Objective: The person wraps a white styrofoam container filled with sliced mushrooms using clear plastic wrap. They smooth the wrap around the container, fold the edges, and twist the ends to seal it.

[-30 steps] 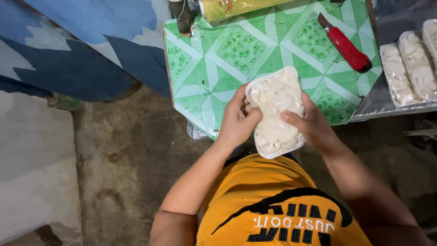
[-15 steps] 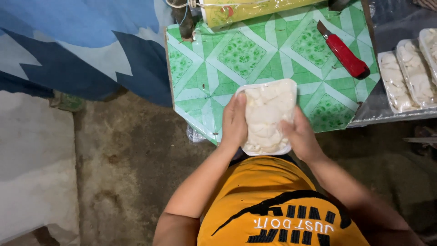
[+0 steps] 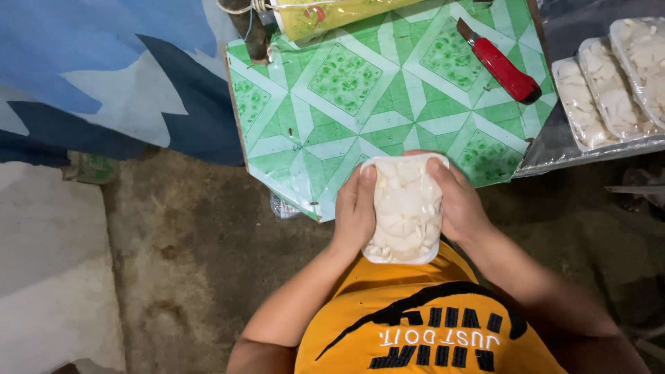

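Note:
A white foam tray (image 3: 404, 209) filled with pale white slices and covered in clear film sits between both my hands, above the near edge of the green-patterned table (image 3: 388, 97). My left hand (image 3: 355, 211) grips its left side with the thumb on the top corner. My right hand (image 3: 458, 202) grips its right side, thumb on the top right corner. The tray stands lengthwise, pointing away from me.
A red-handled knife (image 3: 500, 64) lies at the table's far right. Several wrapped trays of white slices (image 3: 609, 83) rest on a metal surface to the right. A yellow-green roll (image 3: 332, 14) lies at the table's far edge. Blue cloth (image 3: 104, 76) hangs left; concrete floor below.
The tray has turned from a tilt to straight lengthwise and come nearer to my body. Both hands have closed in along its sides.

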